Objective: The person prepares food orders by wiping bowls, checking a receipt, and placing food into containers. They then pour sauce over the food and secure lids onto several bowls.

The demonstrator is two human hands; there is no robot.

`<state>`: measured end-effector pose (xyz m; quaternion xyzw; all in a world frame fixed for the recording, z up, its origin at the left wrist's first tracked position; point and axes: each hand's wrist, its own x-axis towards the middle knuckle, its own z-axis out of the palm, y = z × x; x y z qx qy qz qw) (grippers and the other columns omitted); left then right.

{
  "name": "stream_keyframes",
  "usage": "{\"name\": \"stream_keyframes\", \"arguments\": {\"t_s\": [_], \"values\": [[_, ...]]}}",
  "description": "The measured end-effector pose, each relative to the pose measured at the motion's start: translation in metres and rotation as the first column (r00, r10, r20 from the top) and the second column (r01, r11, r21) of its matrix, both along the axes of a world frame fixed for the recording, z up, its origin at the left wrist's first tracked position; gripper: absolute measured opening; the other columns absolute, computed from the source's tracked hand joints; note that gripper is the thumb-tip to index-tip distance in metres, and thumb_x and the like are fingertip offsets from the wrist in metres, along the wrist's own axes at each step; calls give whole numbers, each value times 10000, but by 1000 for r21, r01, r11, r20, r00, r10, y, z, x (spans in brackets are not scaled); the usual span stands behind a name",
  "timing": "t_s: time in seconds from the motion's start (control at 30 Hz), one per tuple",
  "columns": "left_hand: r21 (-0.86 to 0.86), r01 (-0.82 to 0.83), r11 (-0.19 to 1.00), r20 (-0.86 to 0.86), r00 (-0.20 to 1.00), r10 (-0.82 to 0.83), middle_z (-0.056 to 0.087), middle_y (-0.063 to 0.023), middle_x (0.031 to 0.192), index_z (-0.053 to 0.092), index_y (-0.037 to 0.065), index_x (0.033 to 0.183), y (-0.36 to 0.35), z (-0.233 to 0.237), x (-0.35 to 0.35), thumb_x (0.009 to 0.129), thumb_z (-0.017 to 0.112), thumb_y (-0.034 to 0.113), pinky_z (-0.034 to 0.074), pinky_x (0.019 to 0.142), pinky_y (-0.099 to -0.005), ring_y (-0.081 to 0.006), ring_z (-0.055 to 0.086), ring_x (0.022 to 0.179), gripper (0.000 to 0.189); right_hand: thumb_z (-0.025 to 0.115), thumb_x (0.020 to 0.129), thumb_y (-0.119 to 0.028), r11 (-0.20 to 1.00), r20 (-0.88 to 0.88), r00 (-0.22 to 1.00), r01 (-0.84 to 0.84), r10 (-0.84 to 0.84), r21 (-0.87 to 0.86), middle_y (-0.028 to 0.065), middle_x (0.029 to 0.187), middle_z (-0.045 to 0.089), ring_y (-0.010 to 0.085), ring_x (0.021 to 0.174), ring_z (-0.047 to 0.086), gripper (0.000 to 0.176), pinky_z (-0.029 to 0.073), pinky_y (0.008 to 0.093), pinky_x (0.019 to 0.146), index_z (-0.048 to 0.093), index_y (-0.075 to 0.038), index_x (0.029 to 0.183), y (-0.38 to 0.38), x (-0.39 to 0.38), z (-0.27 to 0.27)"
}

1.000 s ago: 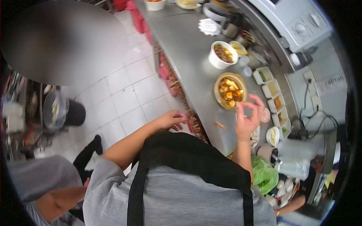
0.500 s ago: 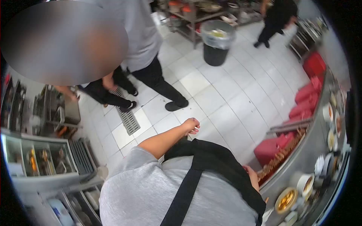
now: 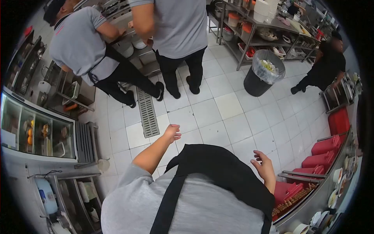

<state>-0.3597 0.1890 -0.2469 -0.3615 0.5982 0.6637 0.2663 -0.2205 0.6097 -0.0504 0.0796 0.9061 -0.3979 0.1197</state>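
Note:
My left hand hangs in the air over the white tiled floor, its fingers loosely spread and holding nothing. To the right, my right hand is raised beside my black apron, with thumb and fingers apart and nothing between them. Nearest to it are the red containers and a long tray of browned food pieces along the counter edge. A metal floor drain lies beyond my left hand.
Two people in grey shirts stand at a counter ahead. A lined bin is beside a steel shelf table. Another person in black stands far right. A glass-door fridge is on the left.
The view has swung, so the bin and drain appear lower. My right hand has lifted from the tray side and its fingers show. The two people now face the far counter.

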Motion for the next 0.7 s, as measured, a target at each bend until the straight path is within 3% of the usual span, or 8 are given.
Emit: {"name": "stream_keyframes", "arguments": {"t_s": [0.23, 0.4, 0.53, 0.57, 0.6, 0.63, 0.67, 0.7], "values": [[20, -122, 992, 38, 992, 121, 444, -67, 957, 420, 130, 1043, -18, -19, 0, 818, 560, 222, 490, 658, -414, -281, 527, 841, 280, 701, 717, -159, 992, 105, 994, 5, -18, 128, 176, 946, 620, 294, 835, 600, 444, 481, 360, 727, 557, -51, 1123, 7, -1, -7], [68, 115, 991, 87, 989, -121, 471, -63, 909, 449, 124, 981, 25, -47, -5, 791, 575, 196, 492, 647, -405, -272, 533, 795, 240, 703, 722, -160, 989, 19, 999, 33, -36, 143, 158, 906, 624, 275, 803, 601, 426, 481, 350, 717, 562, -63, 1113, 19, 6, -3], [6, 138, 990, -33, 990, -138, 494, -27, 870, 486, 151, 940, 92, -20, -1, 806, 562, 188, 493, 637, -369, -190, 536, 783, 158, 690, 753, -166, 992, 233, 969, -54, 80, -115, 125, 902, 635, 177, 814, 603, 399, 480, 290, 725, 566, -62, 1117, 41, 3, -53], [-6, 291, 957, -225, 932, -285, 500, -24, 881, 491, 149, 952, 98, -36, 3, 808, 577, 206, 490, 641, -364, -174, 526, 798, 178, 692, 749, -249, 979, 325, 941, -27, 93, -202, 145, 946, 638, 224, 848, 619, 436, 486, 317, 755, 569, -73, 1128, 50, -1, -84], [-22, 360, 933, -267, 897, -352, 505, -21, 900, 493, 147, 969, 102, -31, 7, 812, 587, 221, 487, 652, -361, -169, 517, 818, 198, 690, 741, -301, 951, 400, 885, -297, 239, 90, 151, 967, 637, 256, 865, 620, 468, 486, 339, 766, 568, -79, 1134, 61, -2, -115], [-41, 422, 906, -310, 856, -413, 510, -19, 920, 494, 145, 986, 106, -24, 10, 817, 597, 236, 483, 664, -358, -163, 507, 839, 218, 688, 733, -354, 769, 487, 810, -528, 327, 361, 156, 989, 636, 288, 882, 621, 502, 487, 362, 776, 567, -85, 1140, 69, -11, -145], [-14, 403, 915, -222, 891, -396, 514, -16, 948, 494, 142, 1008, 108, 13, 15, 823, 602, 247, 480, 684, -358, -168, 498, 864, 238, 676, 718, -421, 660, 643, 678, -670, 356, 341, 157, 998, 637, 328, 920, 607, 553, 480, 391, 798, 561, -92, 1147, 75, -27, -173], [47, 318, 947, -182, 935, -305, 511, -17, 975, 494, 142, 1019, 99, 26, 19, 829, 599, 238, 475, 707, -364, -180, 491, 892, 237, 677, 720, -416, 826, 553, 769, -513, 320, 235, 155, 994, 638, 321, 925, 606, 549, 480, 384, 798, 560, -92, 1148, 61, -43, -163]]}}
